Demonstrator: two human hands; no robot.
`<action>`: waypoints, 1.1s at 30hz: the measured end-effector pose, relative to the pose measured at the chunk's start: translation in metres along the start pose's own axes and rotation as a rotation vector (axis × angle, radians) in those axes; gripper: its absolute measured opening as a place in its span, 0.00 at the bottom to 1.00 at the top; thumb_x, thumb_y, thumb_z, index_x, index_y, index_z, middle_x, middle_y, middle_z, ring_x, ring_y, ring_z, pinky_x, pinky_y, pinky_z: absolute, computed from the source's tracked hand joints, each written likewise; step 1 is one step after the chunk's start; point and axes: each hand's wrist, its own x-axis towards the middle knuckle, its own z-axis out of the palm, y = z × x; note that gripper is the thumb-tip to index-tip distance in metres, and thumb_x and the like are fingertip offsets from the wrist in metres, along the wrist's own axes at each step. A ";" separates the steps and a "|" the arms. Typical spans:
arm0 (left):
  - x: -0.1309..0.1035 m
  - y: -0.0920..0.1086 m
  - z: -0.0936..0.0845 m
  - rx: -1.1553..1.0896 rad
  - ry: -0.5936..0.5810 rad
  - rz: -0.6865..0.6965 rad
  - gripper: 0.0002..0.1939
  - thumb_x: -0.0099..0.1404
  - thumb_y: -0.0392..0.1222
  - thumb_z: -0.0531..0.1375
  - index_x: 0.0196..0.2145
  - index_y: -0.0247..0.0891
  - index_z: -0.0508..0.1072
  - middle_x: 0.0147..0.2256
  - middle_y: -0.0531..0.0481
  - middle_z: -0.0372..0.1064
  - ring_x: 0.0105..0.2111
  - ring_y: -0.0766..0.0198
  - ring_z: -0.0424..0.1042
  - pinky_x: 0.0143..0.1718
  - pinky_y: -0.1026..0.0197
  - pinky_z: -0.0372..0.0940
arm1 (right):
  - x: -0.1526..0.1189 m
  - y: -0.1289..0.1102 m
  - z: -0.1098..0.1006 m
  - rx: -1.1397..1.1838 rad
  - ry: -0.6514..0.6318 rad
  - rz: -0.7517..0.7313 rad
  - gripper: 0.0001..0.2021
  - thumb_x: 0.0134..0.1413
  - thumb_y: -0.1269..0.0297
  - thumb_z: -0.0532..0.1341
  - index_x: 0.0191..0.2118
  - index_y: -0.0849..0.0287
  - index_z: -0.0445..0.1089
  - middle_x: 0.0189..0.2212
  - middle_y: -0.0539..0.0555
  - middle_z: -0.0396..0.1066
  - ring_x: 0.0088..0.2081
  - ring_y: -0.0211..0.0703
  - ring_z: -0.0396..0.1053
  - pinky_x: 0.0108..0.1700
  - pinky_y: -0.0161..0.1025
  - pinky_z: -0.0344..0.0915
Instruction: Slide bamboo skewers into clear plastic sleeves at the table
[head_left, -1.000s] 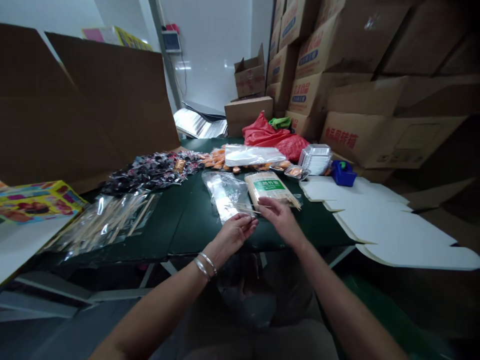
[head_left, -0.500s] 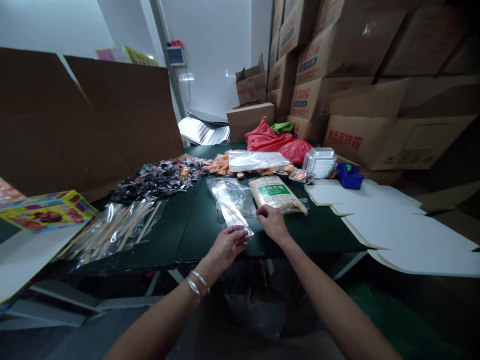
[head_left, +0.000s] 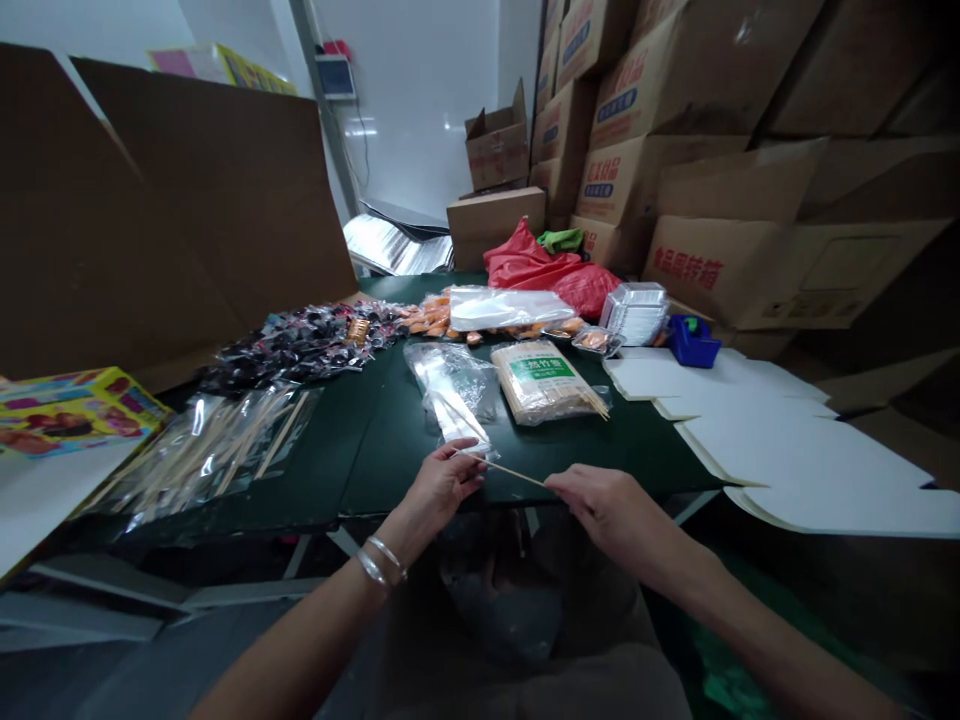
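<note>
My right hand [head_left: 606,505] is closed around one end of a thin bamboo stick [head_left: 517,474]. The stick slants left, its far end at the fingers of my left hand [head_left: 442,487]. Those fingers are pinched on the near end of a clear plastic bag [head_left: 469,440]; whether the stick tip is inside its mouth I cannot tell. The bag belongs to a flat stack spilling from crumpled clear wrapping [head_left: 480,378]. Just beyond my right hand lies a pack of bamboo sticks [head_left: 544,380] with a green label, several ends poking out at its right corner.
Bagged sticks [head_left: 217,445] lie left, below a heap of dark wrapped pieces [head_left: 292,345]. Orange wrapped pieces [head_left: 431,315], a red bag [head_left: 532,265], clear trays [head_left: 636,312] and a blue tape dispenser [head_left: 694,342] stand behind. White boards [head_left: 810,440] lie right; cartons [head_left: 720,260] rise behind.
My right hand has moved from the stick pack toward me and right, and a bamboo stick now spans between both hands. My left hand stays at the bag's end. The view has tilted slightly.
</note>
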 end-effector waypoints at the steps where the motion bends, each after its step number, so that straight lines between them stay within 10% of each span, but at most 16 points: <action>1: -0.001 0.001 0.000 0.001 0.005 0.003 0.11 0.54 0.26 0.63 0.36 0.33 0.70 0.26 0.50 0.71 0.25 0.68 0.72 0.27 0.67 0.66 | 0.000 -0.003 0.001 -0.047 -0.025 0.021 0.15 0.61 0.72 0.48 0.36 0.57 0.72 0.30 0.54 0.70 0.31 0.41 0.68 0.33 0.35 0.62; 13: -0.007 -0.007 0.004 0.033 0.000 -0.005 0.11 0.55 0.26 0.61 0.37 0.32 0.69 0.28 0.47 0.73 0.24 0.67 0.72 0.26 0.66 0.67 | 0.028 -0.029 0.013 -0.195 -0.097 0.094 0.11 0.58 0.75 0.53 0.32 0.60 0.71 0.31 0.54 0.69 0.31 0.40 0.68 0.31 0.34 0.56; 23: -0.033 -0.018 0.002 0.199 -0.100 0.033 0.14 0.46 0.32 0.67 0.31 0.33 0.69 0.25 0.50 0.70 0.24 0.68 0.70 0.29 0.66 0.65 | 0.137 -0.036 0.076 0.070 0.354 0.232 0.21 0.57 0.48 0.56 0.44 0.62 0.70 0.40 0.61 0.70 0.38 0.50 0.70 0.39 0.41 0.61; 28: -0.058 0.055 -0.029 0.587 -0.073 0.001 0.08 0.48 0.35 0.63 0.28 0.35 0.69 0.22 0.55 0.65 0.21 0.71 0.64 0.25 0.68 0.60 | 0.171 -0.048 0.064 0.362 0.439 0.159 0.15 0.59 0.56 0.56 0.35 0.64 0.72 0.34 0.58 0.72 0.38 0.44 0.70 0.43 0.38 0.62; 33: -0.098 0.174 -0.042 1.044 -0.094 0.169 0.05 0.52 0.38 0.60 0.30 0.38 0.74 0.27 0.53 0.66 0.27 0.68 0.64 0.29 0.67 0.60 | 0.163 -0.096 0.020 0.688 0.336 -0.330 0.14 0.58 0.56 0.57 0.43 0.60 0.72 0.42 0.52 0.73 0.44 0.38 0.69 0.46 0.32 0.62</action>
